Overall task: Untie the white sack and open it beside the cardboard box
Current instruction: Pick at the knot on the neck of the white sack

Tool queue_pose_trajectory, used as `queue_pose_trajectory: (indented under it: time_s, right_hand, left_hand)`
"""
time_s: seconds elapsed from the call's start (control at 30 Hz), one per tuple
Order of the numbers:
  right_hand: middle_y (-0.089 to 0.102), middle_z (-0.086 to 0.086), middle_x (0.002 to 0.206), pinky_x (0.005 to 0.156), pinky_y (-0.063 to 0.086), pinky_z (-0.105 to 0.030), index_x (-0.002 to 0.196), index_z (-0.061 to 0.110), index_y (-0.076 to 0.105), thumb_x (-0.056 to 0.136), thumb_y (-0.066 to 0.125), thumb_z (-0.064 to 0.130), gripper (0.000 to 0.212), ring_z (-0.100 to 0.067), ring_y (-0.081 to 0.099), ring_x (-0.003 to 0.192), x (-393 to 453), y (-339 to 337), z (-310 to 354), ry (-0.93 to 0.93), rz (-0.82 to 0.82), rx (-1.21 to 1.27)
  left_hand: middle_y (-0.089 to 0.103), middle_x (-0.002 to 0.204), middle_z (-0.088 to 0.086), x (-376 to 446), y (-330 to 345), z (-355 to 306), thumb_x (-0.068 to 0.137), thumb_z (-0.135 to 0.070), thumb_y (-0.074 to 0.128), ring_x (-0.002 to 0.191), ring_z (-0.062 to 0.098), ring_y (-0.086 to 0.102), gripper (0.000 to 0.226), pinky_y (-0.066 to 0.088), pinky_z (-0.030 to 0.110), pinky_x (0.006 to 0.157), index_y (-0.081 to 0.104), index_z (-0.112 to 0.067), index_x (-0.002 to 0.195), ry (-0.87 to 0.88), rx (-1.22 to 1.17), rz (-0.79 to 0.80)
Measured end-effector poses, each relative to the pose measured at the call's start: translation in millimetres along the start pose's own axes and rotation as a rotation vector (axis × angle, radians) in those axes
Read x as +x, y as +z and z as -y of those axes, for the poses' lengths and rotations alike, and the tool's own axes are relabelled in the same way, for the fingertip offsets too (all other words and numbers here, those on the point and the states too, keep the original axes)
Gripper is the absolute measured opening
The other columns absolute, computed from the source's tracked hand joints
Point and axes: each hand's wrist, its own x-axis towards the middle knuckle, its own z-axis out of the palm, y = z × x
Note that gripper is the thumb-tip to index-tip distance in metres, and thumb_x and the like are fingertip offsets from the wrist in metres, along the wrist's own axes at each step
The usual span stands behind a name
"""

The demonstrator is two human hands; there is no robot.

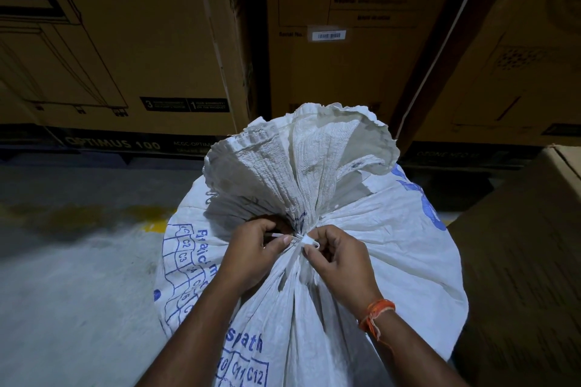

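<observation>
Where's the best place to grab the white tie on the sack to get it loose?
Pinch the tie at its knot, from the near side, where it cinches the sack's gathered neck. The left hand and right hand flank it there. Its loose strand hanging toward you probably offers the easiest pull.

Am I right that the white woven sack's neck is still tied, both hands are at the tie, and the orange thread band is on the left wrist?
Not quite. The head view shows the orange thread band on the right wrist. The rest holds: the white woven sack is still tied, with the left hand and right hand at the white tie.
</observation>
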Motion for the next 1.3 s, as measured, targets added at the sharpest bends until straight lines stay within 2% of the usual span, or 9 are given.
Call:
queue_pose_trajectory:
  time_s: [0.13,0.37,0.53,0.57,0.73,0.97,1.13,1.2,1.3]
  right_hand:
    - [0.069,-0.003,0.069,0.058,0.046,-0.025,0.084,0.025,0.07,0.085,0.075,0.019,0.007,-0.003,0.055,0.058,1.0,1.3,-1.6,0.007,-0.006,-0.002]
    - [0.069,-0.002,0.07,0.059,0.049,-0.031,0.087,0.026,0.07,0.086,0.074,0.021,0.007,-0.013,0.06,0.06,0.5,1.1,-2.0,0.003,-0.007,-0.015]
    - [0.069,-0.001,0.071,0.058,0.046,-0.023,0.086,0.026,0.07,0.086,0.075,0.019,0.008,-0.003,0.056,0.059,-0.5,-0.1,0.9,-0.005,0.002,-0.012]
    - [0.069,-0.002,0.071,0.058,0.046,-0.023,0.086,0.026,0.071,0.086,0.075,0.019,0.008,-0.005,0.057,0.059,-0.7,-0.1,1.0,-0.003,0.003,-0.007]
    - [0.069,-0.004,0.071,0.06,0.049,-0.028,0.087,0.027,0.071,0.086,0.074,0.019,0.008,-0.018,0.062,0.065,-0.6,-0.3,-0.3,0.005,0.001,-0.007]
    - [0.07,-0.003,0.072,0.059,0.048,-0.025,0.087,0.027,0.071,0.086,0.075,0.017,0.011,-0.018,0.062,0.065,-0.6,-0.1,0.1,0.013,0.001,0.009]
    - [0.07,-0.004,0.071,0.057,0.045,-0.021,0.085,0.026,0.071,0.086,0.074,0.014,0.012,-0.006,0.056,0.058,-1.0,-1.3,2.8,0.003,0.0,0.011]
    - [0.07,-0.004,0.071,0.058,0.048,-0.026,0.086,0.026,0.071,0.086,0.074,0.015,0.011,-0.01,0.058,0.059,-1.1,-1.2,2.3,0.005,0.0,0.01]
    - [0.071,-0.003,0.072,0.06,0.051,-0.03,0.087,0.026,0.071,0.086,0.075,0.016,0.011,-0.018,0.062,0.063,-1.3,-0.9,1.7,0.01,-0.005,0.016]
  left_hand:
    - [0.078,0.082,-0.008,1.7,1.7,1.1,0.09,-0.021,0.078,0.078,0.002,0.071,0.003,0.056,0.03,0.074,0.077,-0.02,0.087,0.055,0.0,0.01]
    - [0.078,0.083,-0.011,1.6,3.0,1.0,0.089,-0.024,0.078,0.081,0.0,0.072,0.003,0.057,0.03,0.075,0.079,-0.021,0.088,0.089,0.011,0.01]
    - [0.079,0.1,-0.004,2.5,0.6,3.7,0.078,-0.057,0.072,0.095,0.009,0.073,0.052,0.058,0.035,0.084,0.079,-0.015,0.106,0.006,0.021,0.016]
    - [0.08,0.1,-0.004,2.7,-0.9,4.6,0.078,-0.057,0.074,0.095,0.01,0.073,0.052,0.059,0.036,0.084,0.079,-0.015,0.107,-0.005,0.014,0.023]
    - [0.082,0.085,-0.007,4.0,-9.8,13.3,0.085,-0.025,0.085,0.082,0.003,0.076,0.012,0.057,0.029,0.071,0.081,-0.017,0.092,-0.022,-0.053,-0.001]
    - [0.08,0.086,-0.004,3.8,-5.6,5.1,0.081,-0.042,0.076,0.084,0.014,0.075,0.029,0.061,0.044,0.079,0.08,-0.015,0.092,-0.005,-0.051,0.014]
    - [0.077,0.083,-0.001,3.4,-2.8,3.5,0.089,-0.029,0.079,0.08,0.012,0.071,0.016,0.056,0.038,0.075,0.077,-0.012,0.09,0.028,-0.022,0.005]
    - [0.077,0.083,-0.001,3.7,-1.5,4.6,0.09,-0.024,0.079,0.08,0.011,0.071,0.013,0.055,0.038,0.076,0.076,-0.012,0.089,0.034,-0.024,0.005]
    - [0.078,0.085,-0.004,3.1,-0.5,3.3,0.085,-0.037,0.076,0.084,0.011,0.073,0.024,0.058,0.039,0.078,0.078,-0.014,0.091,0.021,-0.032,0.013]
